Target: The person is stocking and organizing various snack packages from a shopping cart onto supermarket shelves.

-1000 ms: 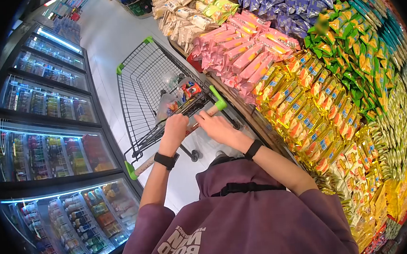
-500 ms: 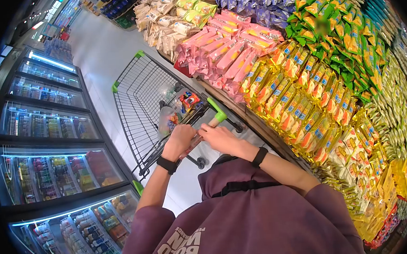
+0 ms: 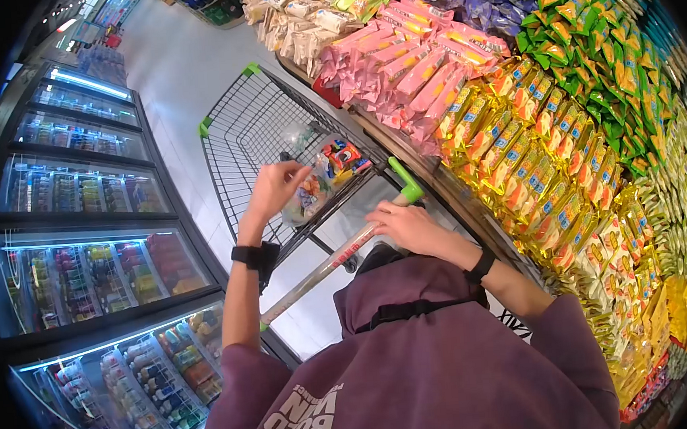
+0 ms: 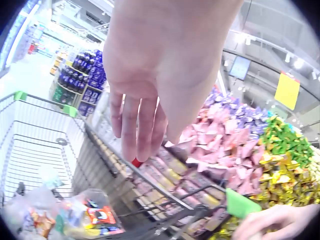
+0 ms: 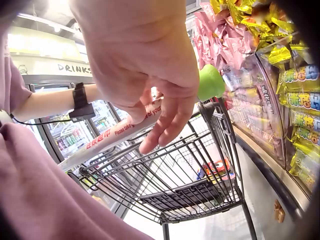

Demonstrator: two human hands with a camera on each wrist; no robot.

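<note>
My right hand (image 3: 410,227) rests on the shopping cart handle (image 3: 316,276), close to its green end cap (image 3: 407,184). In the right wrist view, its thumb and fingers curl loosely around the printed handle. The left hand (image 3: 276,189) is off the handle, raised over the wire cart (image 3: 231,139) with nothing in it. Seen from the left wrist, that hand's fingers (image 4: 145,127) hang down fairly straight. Below it in the cart lie a clear plastic bag (image 3: 307,203) of small packaged goods and a red packet (image 3: 343,157).
Glass-door drink fridges (image 3: 97,275) line the left side. Along the right runs a display heaped with pink packets (image 3: 405,67), gold packets (image 3: 530,142) and green packets (image 3: 604,61), its edge close beside the cart. Pale floor (image 3: 171,83) stretches ahead.
The left hand has let go of the handle and lifted forward over the cart. The right hand stays on the handle, which now shows more of its length.
</note>
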